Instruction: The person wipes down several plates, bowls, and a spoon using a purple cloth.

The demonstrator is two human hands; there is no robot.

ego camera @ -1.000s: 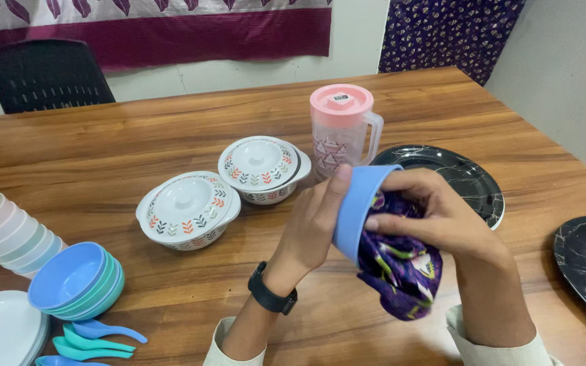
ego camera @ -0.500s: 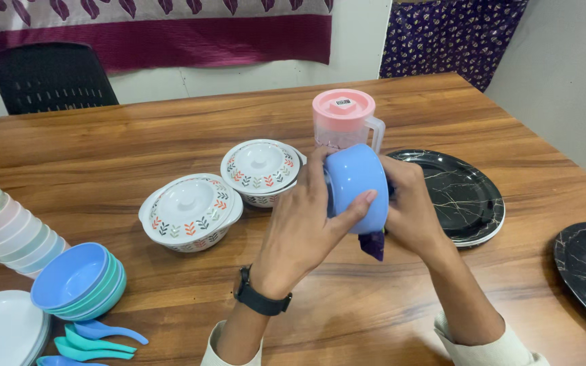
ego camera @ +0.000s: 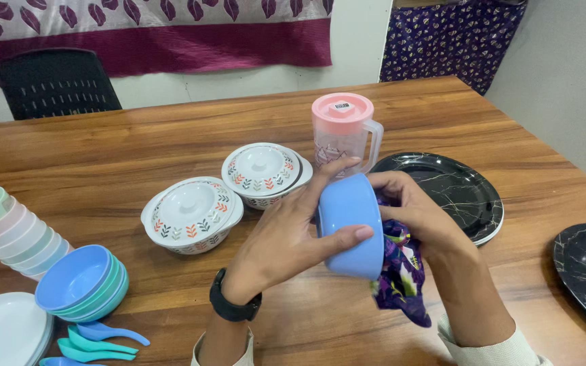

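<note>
Head view: wooden counter.
Left hand: fingers wrap small blue plastic bowl, tilting its mouth rightward.
Right hand: fingers press purple patterned cloth inside.

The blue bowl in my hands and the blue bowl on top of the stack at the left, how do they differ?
The held blue bowl is up off the table, tipped on its side between the left hand and right hand, against a purple cloth. The stacked blue bowl sits nested in other bowls with its opening showing, untouched. Both look the same light blue.
</note>
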